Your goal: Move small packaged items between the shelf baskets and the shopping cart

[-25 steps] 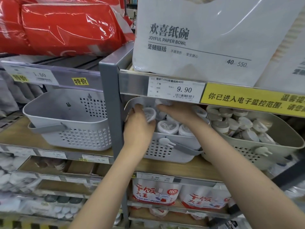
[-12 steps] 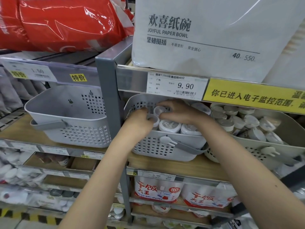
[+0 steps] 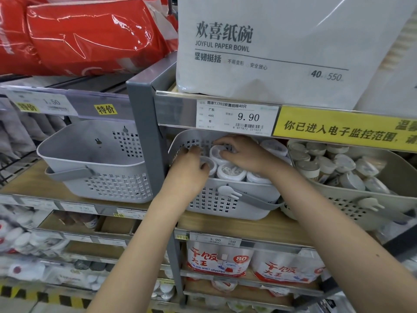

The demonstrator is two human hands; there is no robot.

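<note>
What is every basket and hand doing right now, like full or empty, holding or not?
left basket: empty, handle folded down in front.
middle basket: holds small white round packs, both hands in it.
right basket: heaped with small round packs lying every way.
left hand: fingers curled round one round pack.
right hand: fingertips pinching another round pack.

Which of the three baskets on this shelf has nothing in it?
The left basket looks empty. The middle basket, where both hands reach, and the right basket hold small round packs.
</note>
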